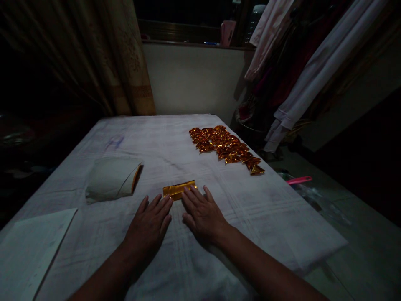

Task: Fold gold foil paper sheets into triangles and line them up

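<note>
A small strip of folded gold foil paper (178, 189) lies flat on the white cloth-covered table (150, 140). My left hand (150, 219) rests with its fingers stretched out, the fingertips at the strip's near left edge. On the strip's right end lie the fingertips of my right hand (203, 213), its fingers straight and its thumb apart. Neither hand grasps anything. Farther off to the right, several folded shiny gold foil pieces (222, 144) sit in a cluster. To the left is a pale stack of paper (111, 177) with an orange-gold edge showing.
A white sheet or pad (34, 246) lies at the near left. Clothes (300, 75) hang beyond the table's right edge, and a pink-handled object (299, 180) is below them. A pink cup (227, 33) stands on the windowsill. A curtain (125, 58) hangs at the back left.
</note>
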The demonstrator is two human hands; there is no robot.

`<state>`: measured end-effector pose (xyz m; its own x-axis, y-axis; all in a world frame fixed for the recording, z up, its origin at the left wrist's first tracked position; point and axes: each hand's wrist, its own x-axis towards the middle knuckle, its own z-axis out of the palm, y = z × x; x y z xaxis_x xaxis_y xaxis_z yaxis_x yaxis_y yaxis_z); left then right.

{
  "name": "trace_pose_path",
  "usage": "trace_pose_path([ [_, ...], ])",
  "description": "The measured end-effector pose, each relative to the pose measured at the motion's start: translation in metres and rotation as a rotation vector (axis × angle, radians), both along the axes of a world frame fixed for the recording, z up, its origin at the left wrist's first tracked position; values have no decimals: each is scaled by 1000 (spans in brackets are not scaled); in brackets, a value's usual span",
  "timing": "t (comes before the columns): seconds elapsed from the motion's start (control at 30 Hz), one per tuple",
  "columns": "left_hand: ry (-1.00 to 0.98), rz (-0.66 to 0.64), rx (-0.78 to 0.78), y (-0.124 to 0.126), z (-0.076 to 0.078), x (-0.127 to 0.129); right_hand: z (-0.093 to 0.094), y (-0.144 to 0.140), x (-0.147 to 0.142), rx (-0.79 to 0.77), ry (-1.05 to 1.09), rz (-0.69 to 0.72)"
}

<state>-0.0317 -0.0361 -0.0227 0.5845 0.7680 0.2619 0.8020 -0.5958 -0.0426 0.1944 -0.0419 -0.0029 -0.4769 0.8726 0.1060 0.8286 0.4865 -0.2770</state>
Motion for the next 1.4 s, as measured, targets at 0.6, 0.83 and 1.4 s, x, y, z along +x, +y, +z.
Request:
trace_pose_path([
  [0.6, -317, 81, -122, 24, 25, 16, 2, 22, 36, -17, 132, -222],
  [0.83, -435, 203, -70, 34, 13, 15, 2, 58, 32, -33, 232, -289],
  [1.4, -460, 304, -125, 41, -1, 8, -4, 55, 36, -40, 411, -165],
])
